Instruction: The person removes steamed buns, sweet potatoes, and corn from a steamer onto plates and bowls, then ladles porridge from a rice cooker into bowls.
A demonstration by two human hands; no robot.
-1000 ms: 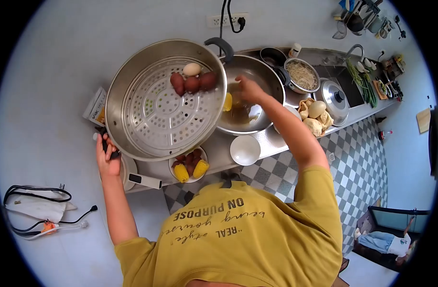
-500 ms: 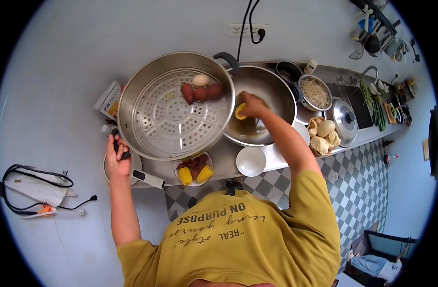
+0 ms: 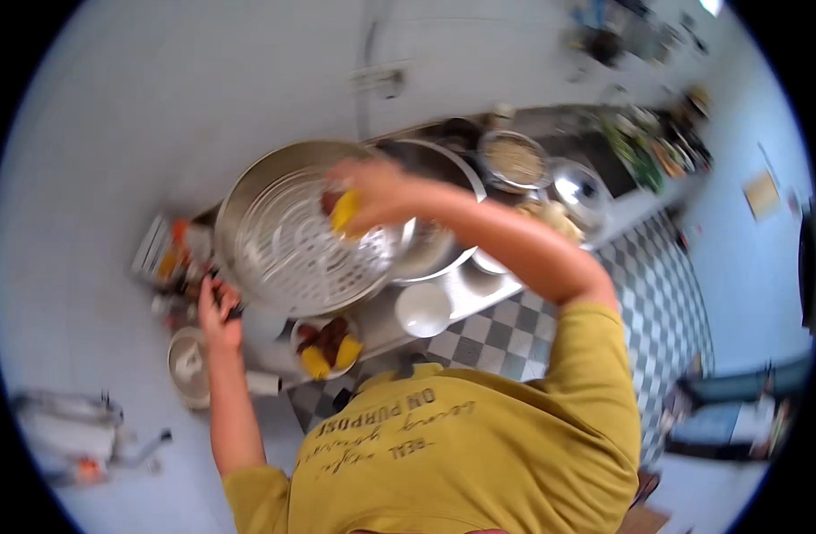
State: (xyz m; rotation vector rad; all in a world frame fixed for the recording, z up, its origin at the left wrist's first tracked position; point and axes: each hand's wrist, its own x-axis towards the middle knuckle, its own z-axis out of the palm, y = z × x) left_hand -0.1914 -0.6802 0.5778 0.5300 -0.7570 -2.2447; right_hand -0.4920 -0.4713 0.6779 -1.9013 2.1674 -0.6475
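Visibly, yellow corn (image 3: 344, 212) sits gripped in the curled right hand (image 3: 379, 194), over the steamer (image 3: 292, 254).

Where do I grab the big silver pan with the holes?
Probably by the black handle, coming from the left, where the left hand grips it. That handle sticks out past the round wall of the pan, so it should be easier to wrap around.

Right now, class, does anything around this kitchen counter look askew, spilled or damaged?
The large, round, perforated steel steamer looks askew: it only partly overlaps the round steel pot, off to its left. The left hand grips its black handle, so that seems deliberate. No spill or damage stands out, though blur hides detail.
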